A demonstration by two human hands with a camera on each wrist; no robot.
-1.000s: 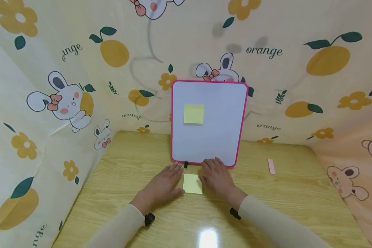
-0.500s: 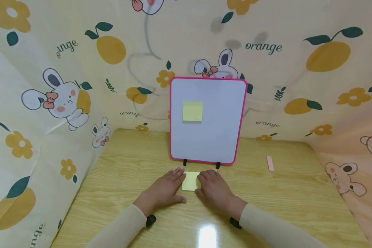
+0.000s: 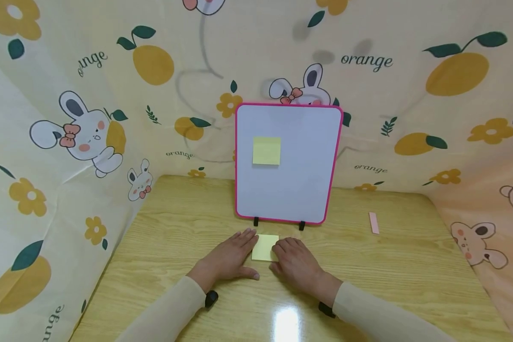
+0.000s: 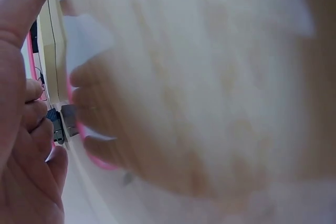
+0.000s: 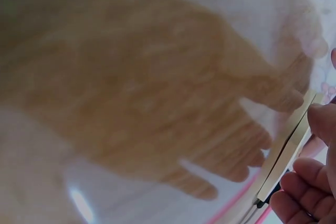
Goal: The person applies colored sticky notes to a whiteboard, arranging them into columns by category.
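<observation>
In the head view a pale yellow sticky note pad (image 3: 264, 248) lies on the wooden table between both hands. My left hand (image 3: 228, 256) rests along the pad's left side, fingers extended and touching its upper left edge, thumb spread below. The right hand (image 3: 297, 262) touches the right edge with loosely bent fingers, its thumb near the lower right corner. Both wrist views show the pad edge-on, mirrored in the glossy tabletop. Beyond it stands a whiteboard (image 3: 303, 166) with a pink frame, bearing one yellow sticky note (image 3: 267, 151) on its upper left part.
Two black feet (image 3: 256, 221) support the whiteboard on the table (image 3: 188, 209). A small pink strip (image 3: 374, 223) lies farther right. Patterned cloth (image 3: 248, 47) with oranges and rabbits surrounds the table at the back and sides. Light glares on the table front.
The right hand has come down from the whiteboard's lower edge to the pad's right edge, uncovering the board's right foot. The left hand has shifted only slightly. The head view has tilted a little.
</observation>
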